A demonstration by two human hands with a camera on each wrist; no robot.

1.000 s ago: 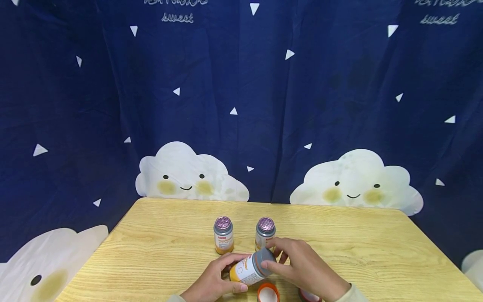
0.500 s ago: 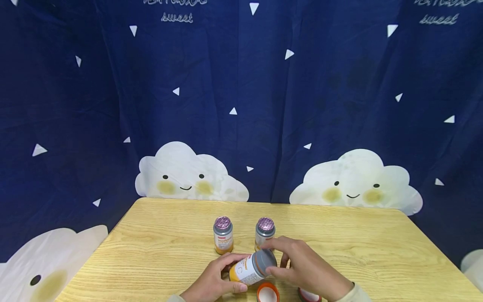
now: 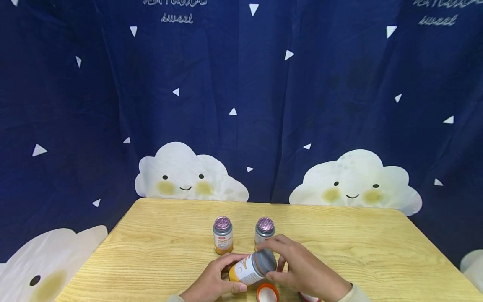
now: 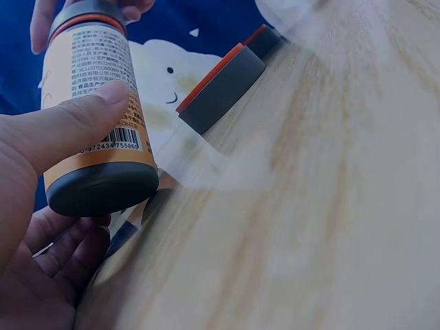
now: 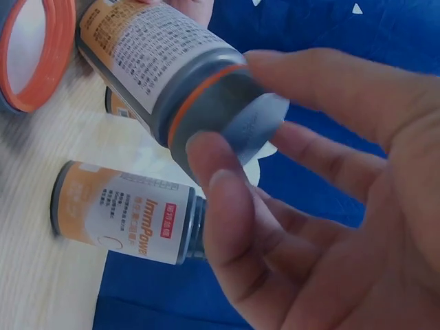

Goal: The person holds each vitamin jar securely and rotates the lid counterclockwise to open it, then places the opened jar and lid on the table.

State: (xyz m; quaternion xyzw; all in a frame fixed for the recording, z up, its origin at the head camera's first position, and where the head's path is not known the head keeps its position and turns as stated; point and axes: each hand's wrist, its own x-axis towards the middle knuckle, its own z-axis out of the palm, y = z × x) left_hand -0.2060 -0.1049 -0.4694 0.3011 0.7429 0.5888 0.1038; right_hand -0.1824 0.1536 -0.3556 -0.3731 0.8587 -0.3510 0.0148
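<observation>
A supplement bottle (image 3: 244, 270) with a white and orange label lies tilted in my left hand (image 3: 215, 279), its capped end pointing right. In the left wrist view, the left thumb (image 4: 96, 110) presses across the label near the barcode. My right hand (image 3: 302, 266) pinches the grey screw cap (image 5: 230, 113) of this bottle between thumb and fingers. An orange ring shows at the cap's lower edge, and the cap sits on the bottle neck. Behind the hands stand two similar bottles, a left one (image 3: 223, 241) and a right one (image 3: 265, 234), both uncapped with purple foil seals on top.
Two removed caps lie on the wooden table (image 3: 158, 239) near its front: an orange-rimmed cap (image 3: 267, 295) with its white inside facing up, and a red-rimmed cap (image 3: 310, 298) partly under the right forearm. A dark blue curtain (image 3: 264, 84) with printed clouds hangs behind.
The right hand's fingers have shifted round the cap, with the index finger moving left and the thumb slightly right. The left hand and its bottle stay nearly still.
</observation>
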